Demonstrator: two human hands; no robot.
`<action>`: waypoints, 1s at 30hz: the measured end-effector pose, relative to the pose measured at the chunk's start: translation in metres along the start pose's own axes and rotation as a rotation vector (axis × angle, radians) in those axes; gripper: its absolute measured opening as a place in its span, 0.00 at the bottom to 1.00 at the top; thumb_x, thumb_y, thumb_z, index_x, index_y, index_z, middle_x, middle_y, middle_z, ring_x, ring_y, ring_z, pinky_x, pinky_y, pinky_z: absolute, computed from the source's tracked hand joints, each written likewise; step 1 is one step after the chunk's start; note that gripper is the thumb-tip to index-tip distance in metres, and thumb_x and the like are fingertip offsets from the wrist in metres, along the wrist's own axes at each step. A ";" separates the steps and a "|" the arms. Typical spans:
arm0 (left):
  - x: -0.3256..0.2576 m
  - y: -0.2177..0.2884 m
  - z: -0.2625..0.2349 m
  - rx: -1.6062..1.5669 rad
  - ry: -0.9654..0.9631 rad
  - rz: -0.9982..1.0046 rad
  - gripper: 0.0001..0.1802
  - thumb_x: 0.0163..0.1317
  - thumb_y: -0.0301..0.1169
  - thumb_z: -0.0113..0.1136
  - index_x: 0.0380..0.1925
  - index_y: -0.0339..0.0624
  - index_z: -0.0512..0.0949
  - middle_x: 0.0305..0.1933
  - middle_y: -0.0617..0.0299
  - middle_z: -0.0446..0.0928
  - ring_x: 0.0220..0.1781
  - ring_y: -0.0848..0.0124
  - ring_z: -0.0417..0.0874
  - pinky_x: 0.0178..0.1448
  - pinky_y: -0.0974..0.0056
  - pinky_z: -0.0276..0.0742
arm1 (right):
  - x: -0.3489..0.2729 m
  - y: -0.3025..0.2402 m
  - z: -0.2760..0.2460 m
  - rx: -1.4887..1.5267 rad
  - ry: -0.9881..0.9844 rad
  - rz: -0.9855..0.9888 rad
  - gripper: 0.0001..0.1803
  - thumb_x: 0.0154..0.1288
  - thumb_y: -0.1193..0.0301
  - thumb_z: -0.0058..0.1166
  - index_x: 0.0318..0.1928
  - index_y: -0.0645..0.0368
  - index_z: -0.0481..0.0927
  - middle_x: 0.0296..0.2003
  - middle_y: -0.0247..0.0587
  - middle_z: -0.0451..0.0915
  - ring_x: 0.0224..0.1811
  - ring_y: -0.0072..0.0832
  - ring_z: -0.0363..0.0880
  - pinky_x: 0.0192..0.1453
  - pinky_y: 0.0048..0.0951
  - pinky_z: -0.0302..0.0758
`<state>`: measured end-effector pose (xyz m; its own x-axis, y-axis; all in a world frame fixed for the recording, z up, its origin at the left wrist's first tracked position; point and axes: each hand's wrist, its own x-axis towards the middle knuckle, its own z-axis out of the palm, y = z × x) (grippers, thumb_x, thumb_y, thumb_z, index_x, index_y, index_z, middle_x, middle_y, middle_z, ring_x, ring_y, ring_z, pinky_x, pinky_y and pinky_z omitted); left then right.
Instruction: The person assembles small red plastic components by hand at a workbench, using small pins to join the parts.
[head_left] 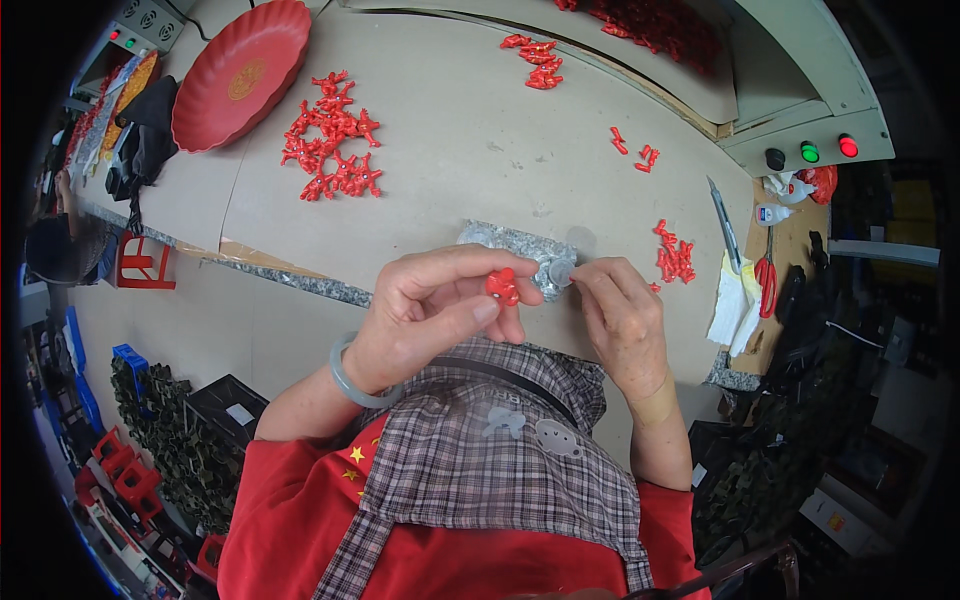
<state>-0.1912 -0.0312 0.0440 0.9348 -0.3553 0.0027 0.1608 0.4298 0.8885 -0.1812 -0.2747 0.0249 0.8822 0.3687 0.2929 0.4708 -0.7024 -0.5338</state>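
Your red piece (502, 287): small, glossy, knobbly, held between thumb and fingers of your left hand (430, 305). Your clear disc (561, 273): round, at your right hand (625, 320) fingertips; exact tilt unclear.

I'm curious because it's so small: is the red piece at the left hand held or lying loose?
Held: the left hand has the red piece between thumb and fingers.

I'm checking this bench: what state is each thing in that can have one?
Left hand: pinching small red piece
Right hand: fingers curled by clear disc; grip unclear
Green light: lit
Red light: lit
Red-handled scissors: apparently closed
White cloth: creased
Red pieces at left: heaped
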 end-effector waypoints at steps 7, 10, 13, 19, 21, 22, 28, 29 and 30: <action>0.001 -0.007 0.005 -0.008 -0.027 -0.100 0.18 0.72 0.24 0.53 0.59 0.30 0.75 0.51 0.44 0.82 0.41 0.68 0.87 0.48 0.65 0.85 | 0.002 -0.005 -0.013 0.136 -0.014 0.200 0.08 0.61 0.83 0.62 0.41 0.65 0.83 0.35 0.43 0.82 0.30 0.33 0.84 0.34 0.30 0.81; 0.004 -0.018 0.006 -0.018 -0.042 -0.093 0.17 0.72 0.23 0.53 0.59 0.30 0.75 0.53 0.44 0.82 0.42 0.68 0.87 0.49 0.65 0.85 | -0.006 0.001 -0.009 0.616 0.044 0.497 0.07 0.66 0.81 0.61 0.44 0.67 0.84 0.35 0.40 0.86 0.29 0.22 0.83 0.34 0.23 0.80; 0.006 -0.024 0.009 -0.011 -0.070 -0.108 0.17 0.72 0.21 0.55 0.60 0.30 0.74 0.54 0.44 0.82 0.45 0.67 0.87 0.51 0.64 0.86 | -0.009 -0.002 -0.013 0.894 0.023 0.530 0.08 0.68 0.81 0.60 0.46 0.69 0.84 0.37 0.40 0.87 0.31 0.18 0.83 0.35 0.20 0.81; 0.010 -0.031 0.013 0.018 -0.049 -0.183 0.19 0.70 0.19 0.57 0.60 0.30 0.75 0.55 0.49 0.82 0.52 0.67 0.86 0.56 0.64 0.84 | -0.014 -0.014 -0.012 1.017 0.115 0.487 0.07 0.68 0.82 0.60 0.45 0.69 0.84 0.37 0.44 0.87 0.31 0.21 0.84 0.35 0.19 0.82; 0.011 -0.037 0.015 0.076 -0.048 -0.130 0.18 0.71 0.20 0.57 0.60 0.29 0.74 0.55 0.47 0.82 0.53 0.66 0.86 0.57 0.64 0.84 | -0.015 -0.022 -0.011 0.995 0.141 0.465 0.07 0.67 0.82 0.60 0.45 0.69 0.84 0.37 0.44 0.87 0.31 0.21 0.85 0.34 0.19 0.82; 0.011 -0.040 0.016 0.128 -0.042 -0.080 0.18 0.71 0.21 0.57 0.60 0.29 0.74 0.56 0.45 0.81 0.53 0.64 0.86 0.58 0.64 0.85 | -0.015 -0.025 -0.010 0.973 0.160 0.448 0.07 0.67 0.83 0.61 0.45 0.68 0.84 0.37 0.44 0.87 0.31 0.21 0.85 0.33 0.19 0.82; 0.011 -0.044 0.015 0.346 -0.041 0.021 0.17 0.71 0.20 0.57 0.58 0.27 0.76 0.55 0.45 0.82 0.54 0.64 0.86 0.57 0.64 0.86 | -0.013 -0.033 -0.001 0.764 0.233 0.329 0.06 0.64 0.84 0.62 0.42 0.68 0.85 0.37 0.45 0.86 0.29 0.23 0.86 0.29 0.20 0.83; 0.011 -0.044 0.015 0.347 -0.043 0.019 0.17 0.71 0.20 0.57 0.58 0.27 0.76 0.55 0.45 0.82 0.54 0.64 0.86 0.57 0.64 0.86 | -0.014 -0.034 0.001 0.764 0.235 0.330 0.06 0.64 0.84 0.62 0.42 0.68 0.85 0.37 0.45 0.86 0.29 0.23 0.86 0.29 0.20 0.83; 0.012 -0.045 0.015 0.357 -0.034 0.048 0.17 0.70 0.19 0.57 0.58 0.28 0.77 0.55 0.46 0.83 0.53 0.64 0.87 0.57 0.64 0.86 | -0.014 -0.034 0.001 0.754 0.246 0.329 0.06 0.63 0.84 0.62 0.41 0.68 0.85 0.37 0.46 0.86 0.29 0.24 0.86 0.29 0.20 0.83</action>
<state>-0.1925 -0.0674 0.0114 0.9265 -0.3718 0.0581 -0.0094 0.1317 0.9912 -0.2102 -0.2550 0.0379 0.9890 0.0135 0.1475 0.1480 -0.1256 -0.9810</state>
